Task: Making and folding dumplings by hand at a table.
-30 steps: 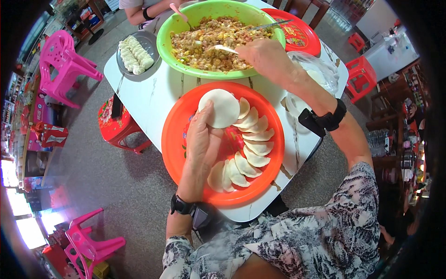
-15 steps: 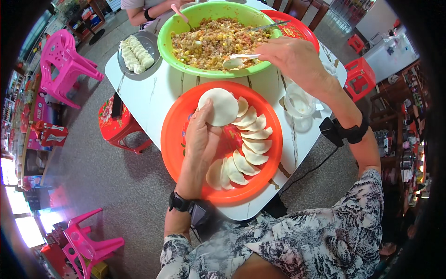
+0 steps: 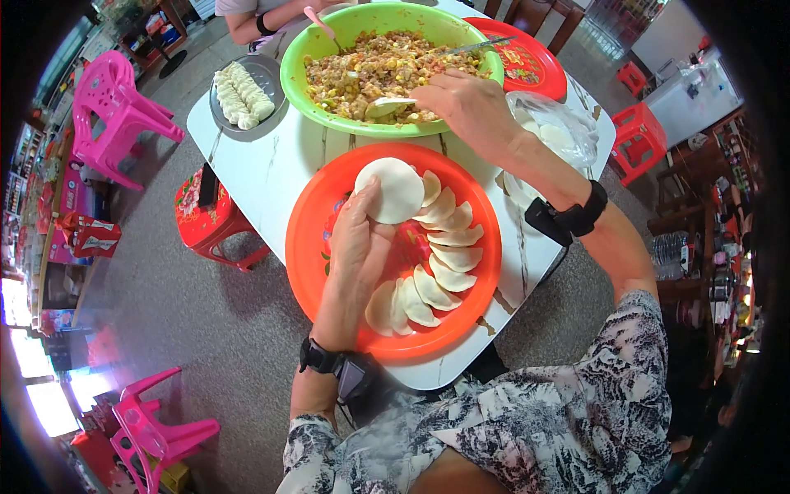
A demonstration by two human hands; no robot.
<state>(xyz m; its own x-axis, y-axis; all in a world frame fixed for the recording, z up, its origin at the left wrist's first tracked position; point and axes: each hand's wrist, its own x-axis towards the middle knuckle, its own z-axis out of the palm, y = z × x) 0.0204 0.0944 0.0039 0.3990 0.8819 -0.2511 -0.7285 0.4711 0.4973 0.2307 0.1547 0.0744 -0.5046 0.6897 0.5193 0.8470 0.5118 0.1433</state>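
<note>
My left hand (image 3: 359, 235) holds a round dumpling wrapper (image 3: 392, 191) flat, its thumb on top, above the orange-red tray (image 3: 309, 272). Folded half-moon dumplings (image 3: 455, 258) curve along the tray's right and lower side. My right hand (image 3: 469, 107) grips a pale spoon (image 3: 388, 106) by its handle, the bowl of it down at the near right part of the filling (image 3: 362, 78). That chopped, mixed filling fills a big green basin (image 3: 329, 122) at the far side of the table.
A grey plate of pleated dumplings (image 3: 243, 97) stands at the far left. Plastic-bagged wrappers (image 3: 555, 132) lie right of the basin, with a red tray (image 3: 535, 74) behind. A pink-handled utensil (image 3: 319, 26) leans in the basin. Across the table shows another person's arm (image 3: 276, 20).
My right hand has moved left with the spoon, along the near side of the filling. The bag of wrappers now shows behind my forearm. My left hand and wrapper have barely shifted.
</note>
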